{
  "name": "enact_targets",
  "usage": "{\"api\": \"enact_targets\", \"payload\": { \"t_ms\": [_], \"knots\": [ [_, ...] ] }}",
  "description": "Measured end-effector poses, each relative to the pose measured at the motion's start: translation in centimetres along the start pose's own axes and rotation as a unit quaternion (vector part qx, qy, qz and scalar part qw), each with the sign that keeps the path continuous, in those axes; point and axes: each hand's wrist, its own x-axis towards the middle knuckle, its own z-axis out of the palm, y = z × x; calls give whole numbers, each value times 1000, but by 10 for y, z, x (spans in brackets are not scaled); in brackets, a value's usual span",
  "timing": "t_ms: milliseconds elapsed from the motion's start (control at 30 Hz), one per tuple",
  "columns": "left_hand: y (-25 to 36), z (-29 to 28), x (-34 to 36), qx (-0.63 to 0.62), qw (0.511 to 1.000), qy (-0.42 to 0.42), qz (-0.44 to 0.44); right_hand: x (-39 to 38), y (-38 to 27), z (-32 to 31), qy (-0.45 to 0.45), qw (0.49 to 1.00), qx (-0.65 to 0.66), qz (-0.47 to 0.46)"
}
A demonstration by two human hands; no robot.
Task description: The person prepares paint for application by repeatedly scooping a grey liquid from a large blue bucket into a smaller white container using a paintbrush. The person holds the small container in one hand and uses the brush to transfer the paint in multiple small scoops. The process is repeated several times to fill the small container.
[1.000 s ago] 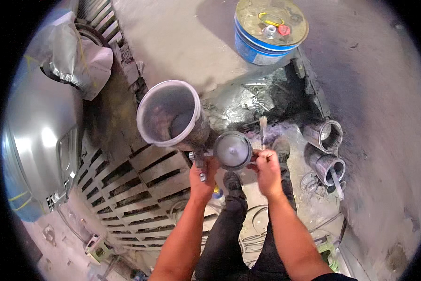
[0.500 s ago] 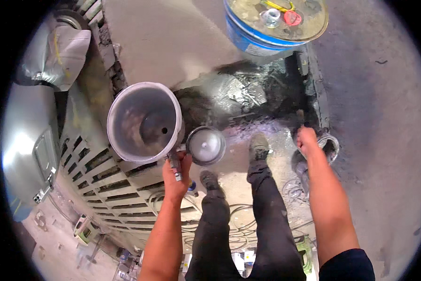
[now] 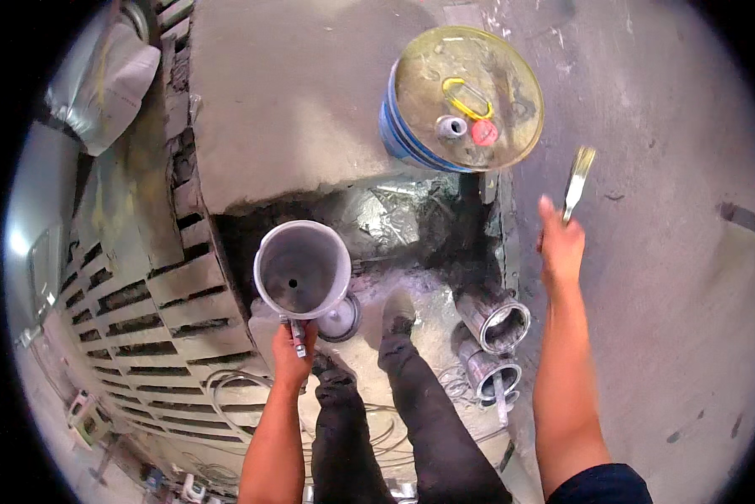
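My left hand (image 3: 293, 353) grips the handle under a big pale plastic cup (image 3: 302, 269), which stands open-topped above my left shoe. A small round grey tin (image 3: 341, 317) sits just right of the cup. My right hand (image 3: 560, 244) is stretched out to the right over the concrete floor, holding a flat paintbrush (image 3: 577, 181) with its bristles pointing up and away. Both of my dark trouser legs and paint-spattered shoes stand between the hands.
A blue drum with a dirty yellowish lid (image 3: 466, 97) stands ahead. Two open paint cans (image 3: 495, 317) (image 3: 488, 370) sit by my right foot. Left lies a grey wooden pallet (image 3: 142, 294), a sack (image 3: 109, 76) beyond it, and hoses (image 3: 235, 395) on the floor.
My right hand has swung away from the small tin by the cup, out to the right and upward, with the brush in it. The left hand keeps hold of the cup.
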Motion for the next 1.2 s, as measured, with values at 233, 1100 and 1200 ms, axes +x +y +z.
{"api": "enact_targets", "payload": {
  "t_ms": [233, 1100, 1200],
  "knots": [
    [-8, -3, -9, -9, 996, -20, -81, 66, -95, 105, -18, 958, -247, -148],
    [-33, -1, -13, -3, 995, -47, -91, 82, -139, 107, -245, 950, -167, -97],
    [-36, -3, -14, 5, 995, -42, -88, 87, -150, 111, -295, 927, -215, -85]
  ]
}}
